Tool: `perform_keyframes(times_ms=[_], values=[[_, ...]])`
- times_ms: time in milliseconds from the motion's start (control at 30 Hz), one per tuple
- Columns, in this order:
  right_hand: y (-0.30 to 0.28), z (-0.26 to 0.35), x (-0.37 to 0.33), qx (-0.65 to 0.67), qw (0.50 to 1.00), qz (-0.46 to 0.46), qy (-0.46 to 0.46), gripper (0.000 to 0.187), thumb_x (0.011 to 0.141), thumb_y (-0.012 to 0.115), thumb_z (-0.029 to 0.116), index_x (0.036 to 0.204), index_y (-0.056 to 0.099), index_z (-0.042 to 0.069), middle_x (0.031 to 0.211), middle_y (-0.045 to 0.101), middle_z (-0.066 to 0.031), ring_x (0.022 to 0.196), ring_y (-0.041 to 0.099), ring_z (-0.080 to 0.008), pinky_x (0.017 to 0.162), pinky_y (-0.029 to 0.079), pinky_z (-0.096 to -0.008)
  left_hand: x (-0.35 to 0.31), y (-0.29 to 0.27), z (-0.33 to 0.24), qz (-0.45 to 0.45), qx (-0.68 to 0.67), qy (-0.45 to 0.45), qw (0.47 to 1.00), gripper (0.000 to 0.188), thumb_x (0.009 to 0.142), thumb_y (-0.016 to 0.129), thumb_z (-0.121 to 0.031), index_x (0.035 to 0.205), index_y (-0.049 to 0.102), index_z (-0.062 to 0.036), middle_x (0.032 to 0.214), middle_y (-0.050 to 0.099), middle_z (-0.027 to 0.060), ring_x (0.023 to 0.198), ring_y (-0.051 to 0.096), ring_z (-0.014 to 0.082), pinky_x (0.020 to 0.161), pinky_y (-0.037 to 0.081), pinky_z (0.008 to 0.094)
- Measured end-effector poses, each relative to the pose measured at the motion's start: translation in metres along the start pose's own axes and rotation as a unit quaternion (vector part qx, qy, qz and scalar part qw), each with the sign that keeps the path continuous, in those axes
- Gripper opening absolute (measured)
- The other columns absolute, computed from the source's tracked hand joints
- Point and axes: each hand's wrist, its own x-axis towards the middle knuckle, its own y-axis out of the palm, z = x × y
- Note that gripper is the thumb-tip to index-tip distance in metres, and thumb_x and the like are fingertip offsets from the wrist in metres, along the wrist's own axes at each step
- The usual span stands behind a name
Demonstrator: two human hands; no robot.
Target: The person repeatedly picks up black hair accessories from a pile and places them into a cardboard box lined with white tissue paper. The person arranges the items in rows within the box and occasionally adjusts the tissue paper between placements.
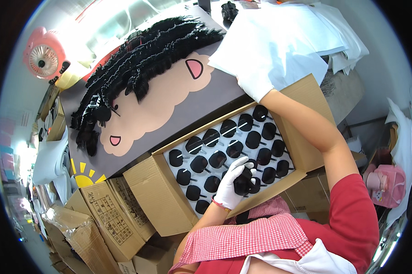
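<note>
My left hand [232, 183], in a white glove, is closed round a small bunch of dark, glossy rounded lenses [243, 183] over an open cardboard box [178, 201]. Rows of similar dark lenses with short stems [198, 163] lie on a white sheet inside the box. Farther off, my right hand [256, 83], also gloved in white, reaches across the box to a stack of thin white sheets [279, 41]. Its fingers blend into the sheets, so their grip is hard to make out.
Long rows of black lenses [155, 50] cover the back of a grey cartoon-printed mat [165, 118]. A pink fan [44, 59] stands at the far left. Cardboard cartons [112, 219] crowd the left, and a pink bag [388, 185] sits at the right.
</note>
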Motion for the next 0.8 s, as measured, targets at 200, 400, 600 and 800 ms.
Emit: perform_keyframes(times_ms=[200, 400, 600, 800], values=[[0.002, -0.012, 0.004, 0.099, 0.994, 0.035, 0.037, 0.022, 0.087, 0.059, 0.023, 0.099, 0.071, 0.010, 0.088, 0.069, -0.0119, 0.081, 0.065, -0.0303, 0.078, 0.051, -0.0406, 0.000, -0.003, 0.001, -0.022, -0.006, 0.019, 1.000, 0.040, 0.092, 0.060, -0.020, 0.130, 0.052, -0.0103, 0.114, 0.056, 0.0086, 0.102, 0.058, 0.0231, 0.080, 0.051, 0.0364], [-0.006, -0.061, 0.028, 0.375, 0.895, 0.102, 0.220, 0.029, 0.091, 0.060, 0.032, 0.107, 0.067, 0.009, 0.095, 0.063, -0.0069, 0.093, 0.055, -0.0160, 0.086, 0.044, -0.0281, -0.014, 0.000, -0.003, -0.007, -0.061, 0.041, 0.997, 0.043, 0.094, 0.061, -0.028, 0.133, 0.051, -0.0122, 0.117, 0.058, 0.0101, 0.107, 0.059, 0.0247, 0.083, 0.051, 0.0389], [-0.053, -0.089, 0.052, 0.797, 0.530, -0.120, 0.265, 0.043, 0.092, 0.061, 0.029, 0.124, 0.057, 0.001, 0.113, 0.062, -0.0081, 0.102, 0.058, -0.0198, 0.095, 0.043, -0.0313, -0.026, -0.027, -0.011, -0.024, -0.028, 0.082, 0.996, 0.039, 0.095, 0.061, -0.028, 0.131, 0.053, -0.0142, 0.115, 0.061, 0.0084, 0.102, 0.062, 0.0242, 0.081, 0.053, 0.0399], [-0.166, -0.001, -0.013, 0.763, 0.625, 0.158, -0.049, 0.072, 0.083, 0.072, 0.044, 0.131, 0.052, -0.006, 0.131, 0.057, -0.0167, 0.122, 0.053, -0.0237, 0.108, 0.037, -0.0305, -0.064, -0.052, -0.034, -0.003, -0.072, 0.114, 0.991, 0.031, 0.096, 0.061, -0.030, 0.123, 0.059, -0.0148, 0.111, 0.062, 0.0077, 0.100, 0.063, 0.0242, 0.075, 0.055, 0.0376]])
